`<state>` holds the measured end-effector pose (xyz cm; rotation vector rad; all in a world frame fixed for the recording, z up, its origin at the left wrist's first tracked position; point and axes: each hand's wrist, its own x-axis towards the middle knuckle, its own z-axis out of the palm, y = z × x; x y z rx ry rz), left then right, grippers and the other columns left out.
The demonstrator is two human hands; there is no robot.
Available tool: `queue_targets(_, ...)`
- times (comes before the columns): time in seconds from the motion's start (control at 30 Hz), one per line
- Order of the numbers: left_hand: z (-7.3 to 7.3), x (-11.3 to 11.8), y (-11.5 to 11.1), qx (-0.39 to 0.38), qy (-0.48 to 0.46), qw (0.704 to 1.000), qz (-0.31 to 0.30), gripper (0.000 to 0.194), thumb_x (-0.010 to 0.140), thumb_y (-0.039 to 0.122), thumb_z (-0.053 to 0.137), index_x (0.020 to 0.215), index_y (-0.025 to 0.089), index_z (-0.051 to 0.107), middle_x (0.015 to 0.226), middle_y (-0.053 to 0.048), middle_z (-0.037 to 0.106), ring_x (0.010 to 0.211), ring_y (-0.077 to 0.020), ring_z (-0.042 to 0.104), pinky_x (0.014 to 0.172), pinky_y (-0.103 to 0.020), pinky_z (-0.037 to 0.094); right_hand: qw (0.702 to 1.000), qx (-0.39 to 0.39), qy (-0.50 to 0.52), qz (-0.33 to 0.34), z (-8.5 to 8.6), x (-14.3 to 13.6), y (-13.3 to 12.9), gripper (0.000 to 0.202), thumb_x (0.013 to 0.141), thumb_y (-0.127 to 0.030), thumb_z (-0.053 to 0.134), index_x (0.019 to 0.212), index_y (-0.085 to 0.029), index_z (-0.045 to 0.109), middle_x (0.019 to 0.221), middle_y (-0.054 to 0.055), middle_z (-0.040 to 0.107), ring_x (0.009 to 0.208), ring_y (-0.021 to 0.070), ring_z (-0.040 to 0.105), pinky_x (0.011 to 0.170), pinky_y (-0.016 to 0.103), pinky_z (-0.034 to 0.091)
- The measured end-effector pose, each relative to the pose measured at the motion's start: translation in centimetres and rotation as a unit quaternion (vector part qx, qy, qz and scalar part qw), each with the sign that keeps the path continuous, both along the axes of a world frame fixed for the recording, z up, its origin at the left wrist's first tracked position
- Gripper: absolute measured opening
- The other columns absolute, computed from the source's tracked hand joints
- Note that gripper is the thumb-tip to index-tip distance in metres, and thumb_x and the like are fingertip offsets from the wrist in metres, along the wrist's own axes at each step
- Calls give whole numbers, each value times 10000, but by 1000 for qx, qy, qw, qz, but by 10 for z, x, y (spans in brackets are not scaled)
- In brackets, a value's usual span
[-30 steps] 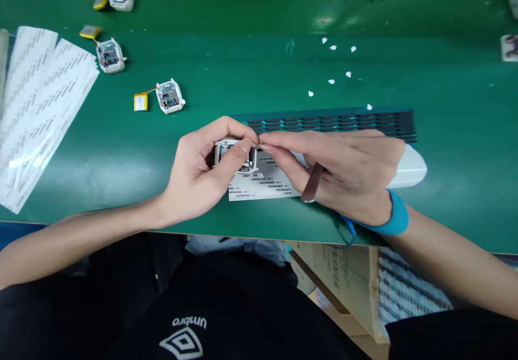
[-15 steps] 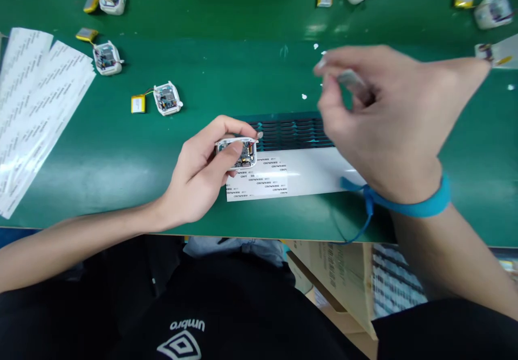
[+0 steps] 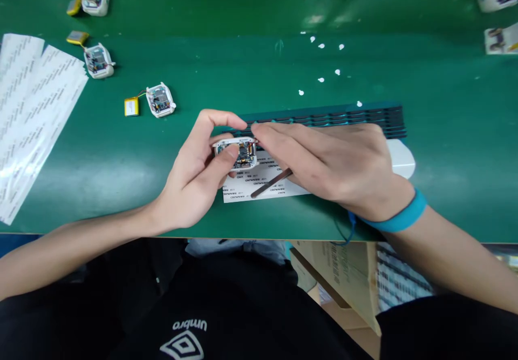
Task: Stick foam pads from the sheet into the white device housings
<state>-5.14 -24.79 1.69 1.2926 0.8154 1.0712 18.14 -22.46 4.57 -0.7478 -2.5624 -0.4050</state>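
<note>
My left hand [image 3: 198,171] grips a small white open device housing [image 3: 237,154] with its circuit board showing, held just above a white printed liner sheet [image 3: 263,184]. My right hand [image 3: 332,157] lies over the sheet with its fingertips at the housing's right top edge, beside the near end of a dark strip of black foam pads [image 3: 343,118]. A thin brown stick-like tool [image 3: 271,183] juts out from under the right hand's fingers. A blue wrist strap [image 3: 400,217] circles my right wrist.
Several open white housings with yellow batteries lie on the green mat: one [image 3: 159,100] near left of centre, others at the far left [image 3: 97,60] and along the top edge. A pile of white liner sheets [image 3: 28,117] sits left. Small white dots [image 3: 321,79] dot the mat.
My right hand, which was raised at the upper right half a second ago, has come back down to the housing and strip. The left hand stays on the housing.
</note>
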Motion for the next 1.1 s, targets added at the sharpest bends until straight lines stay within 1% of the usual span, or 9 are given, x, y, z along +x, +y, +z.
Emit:
queue_targets(0.1, 5, 1, -1, 4, 52, 999, 9, 150, 1052, 183, 580, 1174, 256, 531, 741, 41, 526, 523, -107, 460, 442, -250, 399, 999, -42, -12, 11, 3, 3, 2, 312, 1112, -76, 545, 1335, -199, 724, 1245, 40, 856, 870, 167, 846, 551, 300, 528)
queue_targets(0.23, 5, 1, -2, 5, 62, 998, -4, 116, 1050, 202, 556, 1093, 261, 467, 686, 61, 514, 472, -105, 458, 421, -247, 370, 999, -39, -9, 13, 6, 3, -1, 257, 1113, -124, 568, 1281, -206, 744, 1256, 36, 853, 872, 175, 843, 527, 300, 516)
queue_targets(0.5, 1, -2, -1, 33, 131, 990, -42, 175, 1019, 131, 509, 1121, 263, 455, 690, 72, 537, 492, -111, 469, 433, -261, 325, 993, -105, -54, -24, 2, -5, -9, 460, 1124, -95, 321, 1041, -223, 755, 794, -19, 794, 599, 130, 700, 452, 291, 366)
queue_targets(0.67, 10, -1, -3, 94, 167, 981, -39, 191, 1025, 103, 501, 1129, 253, 444, 700, 83, 524, 493, -104, 490, 466, -278, 363, 996, -70, -59, -5, 9, -13, -16, 415, 1105, -64, 372, 1074, -154, 776, 922, 19, 855, 589, 120, 700, 427, 301, 382)
queue_targets(0.77, 12, -1, -5, 126, 190, 973, -22, 220, 1016, 80, 543, 1108, 257, 450, 663, 106, 498, 442, -82, 443, 441, -268, 344, 998, -28, -51, -19, 9, -17, -19, 371, 1093, -44, 427, 1155, -113, 786, 1120, 87, 874, 617, 129, 736, 443, 301, 438)
queue_targets(0.9, 9, -3, -6, 130, 152, 980, 10, 267, 980, 132, 672, 1082, 279, 474, 629, 104, 534, 410, -80, 373, 375, -268, 269, 995, -95, 3, 23, 6, -14, -15, 415, 1103, -59, 401, 1274, -171, 762, 1341, 68, 823, 842, 150, 829, 505, 272, 510)
queue_targets(0.97, 7, -5, -6, 132, 146, 980, 13, 225, 1013, 181, 672, 1096, 288, 492, 643, 84, 545, 413, -84, 357, 380, -288, 252, 985, -155, 67, 27, 6, -11, -12, 357, 1116, -93, 458, 1262, -213, 762, 1252, 19, 853, 865, 139, 828, 581, 241, 557)
queue_targets(1.03, 6, -6, -6, 138, 147, 979, 11, 147, 1065, 238, 628, 1116, 293, 502, 660, 71, 555, 410, -81, 349, 395, -302, 242, 968, -210, 136, 18, 6, -11, -10, 248, 1135, -167, 547, 1206, -219, 779, 994, -12, 867, 741, 119, 785, 625, 224, 568)
queue_targets(1.1, 5, -7, -5, 146, 154, 977, 10, 105, 1088, 274, 601, 1128, 291, 505, 684, 62, 586, 405, -76, 354, 401, -305, 231, 947, -264, 184, 7, 5, -13, -9, 194, 1142, -249, 605, 1152, -217, 795, 746, -55, 775, 592, 93, 689, 594, 214, 529)
